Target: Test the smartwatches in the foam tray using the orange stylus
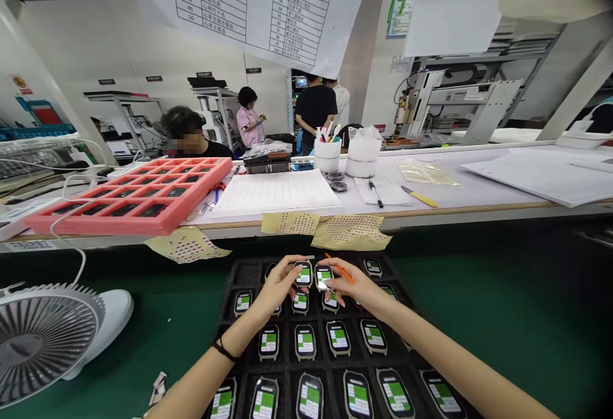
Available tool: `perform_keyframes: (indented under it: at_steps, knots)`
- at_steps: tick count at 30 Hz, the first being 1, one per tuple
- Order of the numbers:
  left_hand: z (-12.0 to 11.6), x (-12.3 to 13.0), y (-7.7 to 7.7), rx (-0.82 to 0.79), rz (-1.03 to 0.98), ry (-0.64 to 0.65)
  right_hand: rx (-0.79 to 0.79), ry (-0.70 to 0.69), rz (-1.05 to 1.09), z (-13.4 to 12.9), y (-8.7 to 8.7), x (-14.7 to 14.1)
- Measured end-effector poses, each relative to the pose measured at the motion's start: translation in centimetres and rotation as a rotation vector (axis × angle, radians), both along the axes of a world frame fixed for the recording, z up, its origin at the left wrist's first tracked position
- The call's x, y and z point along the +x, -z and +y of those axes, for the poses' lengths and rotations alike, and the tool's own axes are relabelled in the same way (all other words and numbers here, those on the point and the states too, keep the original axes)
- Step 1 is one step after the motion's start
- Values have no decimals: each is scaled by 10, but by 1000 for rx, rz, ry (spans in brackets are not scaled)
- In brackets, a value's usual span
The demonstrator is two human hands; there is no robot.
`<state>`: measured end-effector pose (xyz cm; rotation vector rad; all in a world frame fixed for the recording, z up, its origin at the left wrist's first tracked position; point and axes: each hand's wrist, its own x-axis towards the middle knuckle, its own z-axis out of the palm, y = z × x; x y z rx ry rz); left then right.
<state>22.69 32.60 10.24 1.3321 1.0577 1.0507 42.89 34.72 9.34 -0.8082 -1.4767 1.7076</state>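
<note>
My left hand (pixel 283 281) pinches a smartwatch (pixel 303 274) with a green and white screen, above the far part of a black foam tray (pixel 287 368). Right beside it, my right hand (pixel 345 281) grips a second smartwatch (pixel 324 276). An orange stick-like tool (pixel 341 269) also lies between the fingers of my right hand. Both screens face up toward me. Under and in front of the hands, the tray's compartments hold several more watches (pixel 305 341) with lit green and white screens. The tray's far left compartment (pixel 249 273) holds no watch.
A white fan (pixel 48 336) stands at the left on the green surface. Behind the tray, a raised shelf (pixel 421 211) carries a pink foam tray (pixel 158 192), papers, a pen cup and a yellow-handled knife (pixel 420 197). Paper sheets hang overhead. Several people are in the background.
</note>
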Motion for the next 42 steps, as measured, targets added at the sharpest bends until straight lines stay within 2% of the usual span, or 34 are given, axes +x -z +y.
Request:
perform_keyframes:
  at_steps: [7, 14, 18, 36, 39, 42]
  knots:
    - [-4, 4, 5, 67, 28, 34, 35, 143, -55, -2, 7, 0]
    - [-10, 5, 7, 106, 18, 53, 52, 19, 37, -6, 5, 6]
    - [-11, 5, 5, 108, 21, 51, 79, 0, 31, -6, 5, 7]
    - [-14, 6, 0, 40, 4, 48, 103, 68, -17, -10, 7, 9]
    - [-15, 5, -2, 28, -41, 89, 91, 45, 16, -11, 5, 12]
    - [-18, 0, -6, 3, -162, 204, 61, -35, 80, -12, 1, 16]
